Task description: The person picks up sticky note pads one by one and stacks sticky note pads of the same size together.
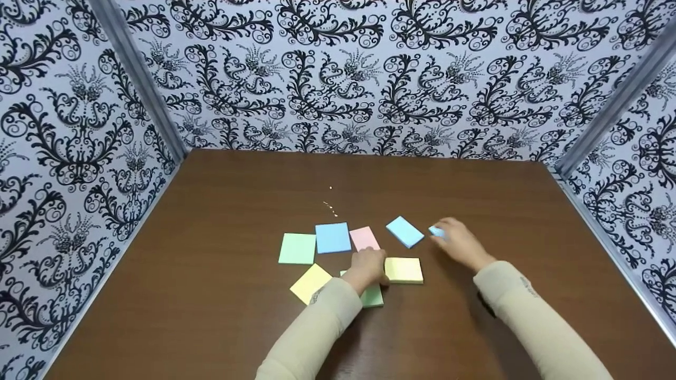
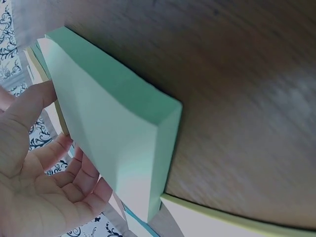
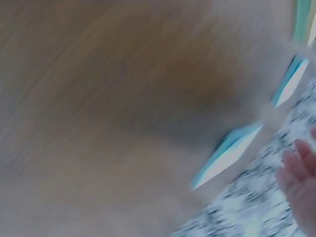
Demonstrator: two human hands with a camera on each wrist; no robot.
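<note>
Pads of sticky notes lie about the middle of the table. My left hand point(image 1: 368, 266) reaches over the near green pad point(image 1: 373, 296), its thumb and forefinger gripping the left end of a yellow pad point(image 1: 404, 271). In the left wrist view the green pad point(image 2: 106, 118) fills the middle, the thumb passing behind its edge. A pink pad point(image 1: 364, 237) is partly hidden by the left hand. My right hand point(image 1: 460, 244) hovers at a small light blue pad point(image 1: 437, 231), covering part of it; the right wrist view shows its fingers point(image 3: 298, 165) loosely extended.
Another light blue pad point(image 1: 404, 232) lies left of the right hand. Further left are a blue square pad point(image 1: 333, 238), a pale green pad point(image 1: 297, 248) and a tilted yellow pad point(image 1: 310, 283). Patterned walls point(image 1: 338, 79) enclose the brown table point(image 1: 222, 295) at back and sides.
</note>
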